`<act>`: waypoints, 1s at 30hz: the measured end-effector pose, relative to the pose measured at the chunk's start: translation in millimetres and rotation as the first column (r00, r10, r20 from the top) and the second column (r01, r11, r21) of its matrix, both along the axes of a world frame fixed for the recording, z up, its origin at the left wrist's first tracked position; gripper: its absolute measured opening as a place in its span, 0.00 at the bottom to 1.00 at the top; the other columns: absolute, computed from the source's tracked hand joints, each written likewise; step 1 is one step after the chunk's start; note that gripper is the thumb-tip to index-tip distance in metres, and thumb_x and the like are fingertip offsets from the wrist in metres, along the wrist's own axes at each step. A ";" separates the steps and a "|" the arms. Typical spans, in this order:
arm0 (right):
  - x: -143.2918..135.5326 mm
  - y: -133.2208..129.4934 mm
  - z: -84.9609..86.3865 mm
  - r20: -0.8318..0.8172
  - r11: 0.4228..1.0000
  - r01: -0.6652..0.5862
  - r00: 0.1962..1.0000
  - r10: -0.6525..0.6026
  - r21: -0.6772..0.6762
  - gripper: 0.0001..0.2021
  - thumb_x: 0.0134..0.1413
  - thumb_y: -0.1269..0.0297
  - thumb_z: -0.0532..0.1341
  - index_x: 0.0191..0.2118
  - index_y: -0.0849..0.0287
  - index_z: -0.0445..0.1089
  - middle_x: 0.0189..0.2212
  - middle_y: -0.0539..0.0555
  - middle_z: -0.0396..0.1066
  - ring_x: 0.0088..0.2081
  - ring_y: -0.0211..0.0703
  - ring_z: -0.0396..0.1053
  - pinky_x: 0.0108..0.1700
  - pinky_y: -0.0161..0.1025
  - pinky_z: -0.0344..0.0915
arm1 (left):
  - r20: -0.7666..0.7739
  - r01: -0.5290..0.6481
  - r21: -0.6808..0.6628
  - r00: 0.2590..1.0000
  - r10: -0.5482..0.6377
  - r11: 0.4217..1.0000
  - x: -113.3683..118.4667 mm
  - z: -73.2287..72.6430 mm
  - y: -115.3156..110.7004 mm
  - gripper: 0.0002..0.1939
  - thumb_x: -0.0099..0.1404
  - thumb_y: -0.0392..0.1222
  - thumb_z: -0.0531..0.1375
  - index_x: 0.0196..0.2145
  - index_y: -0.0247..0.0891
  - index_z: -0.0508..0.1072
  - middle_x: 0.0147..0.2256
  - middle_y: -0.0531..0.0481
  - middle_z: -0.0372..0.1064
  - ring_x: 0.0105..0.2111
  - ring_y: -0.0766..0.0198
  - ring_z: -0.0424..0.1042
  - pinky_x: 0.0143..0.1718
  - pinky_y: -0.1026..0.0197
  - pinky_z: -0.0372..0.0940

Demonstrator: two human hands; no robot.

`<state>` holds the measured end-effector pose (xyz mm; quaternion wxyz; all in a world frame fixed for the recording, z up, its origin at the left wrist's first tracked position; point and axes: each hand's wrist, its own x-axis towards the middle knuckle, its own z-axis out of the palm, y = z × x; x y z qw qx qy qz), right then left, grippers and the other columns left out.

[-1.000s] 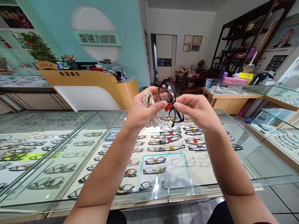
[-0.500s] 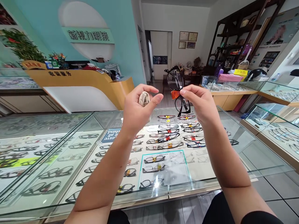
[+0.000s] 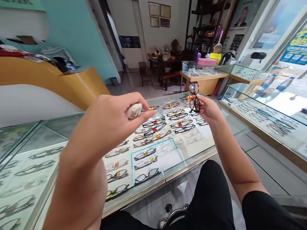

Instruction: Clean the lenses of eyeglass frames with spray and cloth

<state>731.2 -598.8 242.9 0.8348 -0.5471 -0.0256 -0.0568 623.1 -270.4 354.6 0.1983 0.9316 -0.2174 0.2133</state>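
My left hand (image 3: 120, 119) is curled around a crumpled pale cloth (image 3: 134, 111), thumb and fingertips a little apart, above the glass display case (image 3: 153, 188). My right hand (image 3: 208, 108) pinches black-framed glasses (image 3: 194, 104) near the middle, one lens above the other, over the case's far right part. An orange-red tag shows beside the frame. Rows of glasses with small coloured tags lie inside the case; a pair of dark-framed glasses (image 3: 146, 176) is near the front edge.
Other glass cases stand at the right (image 3: 271, 111) and back right. A curved yellow counter (image 3: 79, 84) is at the left. Behind are a dark bench (image 3: 145, 75), a small bin (image 3: 114, 81) and shelves. My legs and a stool base are below the front edge.
The view has turned right. My hands have moved farther apart; the glasses in my right hand are farther out over the case's right part. My left hand still holds the cloth.
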 end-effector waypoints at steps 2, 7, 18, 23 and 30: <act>1.5 -20.3 -9.5 -0.156 0.998 0.057 0.986 -0.051 0.033 0.08 0.67 0.59 0.71 0.41 0.58 0.77 0.19 0.41 0.57 0.21 0.33 0.55 0.25 0.33 0.58 | -0.084 -0.038 0.140 0.995 0.050 0.989 -1.8 3.1 3.3 0.19 0.70 0.63 0.62 0.31 0.48 0.78 0.16 0.57 0.61 0.18 0.63 0.55 0.27 0.57 0.50; -4.5 -49.2 -22.9 -0.372 0.981 0.004 0.926 0.071 0.195 0.18 0.80 0.60 0.58 0.32 0.54 0.60 0.16 0.38 0.45 0.17 0.32 0.43 0.21 0.32 0.49 | -0.183 -0.096 0.317 0.970 0.160 0.944 1.4 6.1 6.5 0.24 0.68 0.70 0.57 0.32 0.49 0.78 0.18 0.53 0.68 0.22 0.57 0.66 0.29 0.56 0.53; 37.6 -52.4 -46.5 -0.482 0.917 0.058 0.862 0.153 0.395 0.18 0.80 0.56 0.51 0.33 0.51 0.52 0.19 0.39 0.44 0.17 0.33 0.42 0.16 0.30 0.43 | -0.335 0.012 0.438 0.930 0.151 0.899 7.2 0.2 16.6 0.28 0.71 0.71 0.53 0.29 0.47 0.75 0.24 0.50 0.74 0.24 0.56 0.69 0.26 0.59 0.52; 61.0 -53.7 -47.2 -0.536 0.922 0.096 0.834 0.131 0.375 0.19 0.79 0.55 0.50 0.33 0.48 0.45 0.19 0.39 0.43 0.17 0.34 0.40 0.15 0.30 0.41 | -0.308 0.023 0.456 0.942 0.133 0.890 9.3 -2.3 22.9 0.29 0.73 0.71 0.52 0.31 0.47 0.77 0.22 0.50 0.72 0.23 0.55 0.69 0.25 0.58 0.53; 72.5 -51.2 -46.3 -0.569 0.944 0.107 0.816 0.096 0.312 0.17 0.78 0.55 0.50 0.33 0.49 0.47 0.20 0.40 0.44 0.17 0.34 0.42 0.14 0.30 0.43 | -0.259 0.011 0.445 0.959 0.117 0.895 12.4 -9.6 35.0 0.31 0.74 0.72 0.51 0.29 0.47 0.75 0.21 0.50 0.70 0.22 0.56 0.68 0.25 0.57 0.53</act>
